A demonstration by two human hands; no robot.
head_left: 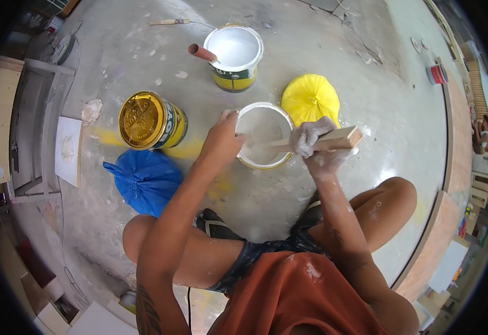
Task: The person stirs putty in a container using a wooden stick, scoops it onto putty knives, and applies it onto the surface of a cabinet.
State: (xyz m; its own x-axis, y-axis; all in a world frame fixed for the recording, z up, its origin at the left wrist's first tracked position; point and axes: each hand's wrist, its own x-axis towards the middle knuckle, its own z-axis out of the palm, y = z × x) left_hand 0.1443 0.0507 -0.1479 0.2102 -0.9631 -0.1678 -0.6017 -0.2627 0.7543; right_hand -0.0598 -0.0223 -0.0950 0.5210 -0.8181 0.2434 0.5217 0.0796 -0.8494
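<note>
Between my knees and the far bucket stands a white-rimmed bucket point(263, 106) with a greyish-white mix point(259, 127) inside. My right hand point(314, 139), coated in white paste, is wrapped round a wooden stick point(339, 139). The stick slants across the bucket's right rim, its lower end down in the mix. My left hand point(221, 137) is closed on the bucket's left rim, thumb toward the inside. A tied yellow plastic bag point(311, 97) sits just beyond my right hand. A tied blue plastic bag point(146, 181) lies left of my left forearm.
A gold-lidded paint can point(143, 120) stands at the left. Farther off, an open can point(234, 47) of white paint has a reddish-brown handle point(202, 53) leaning on its rim. A brush point(170, 22) lies beyond it. A small red-and-white can point(436, 74) stands at the far right.
</note>
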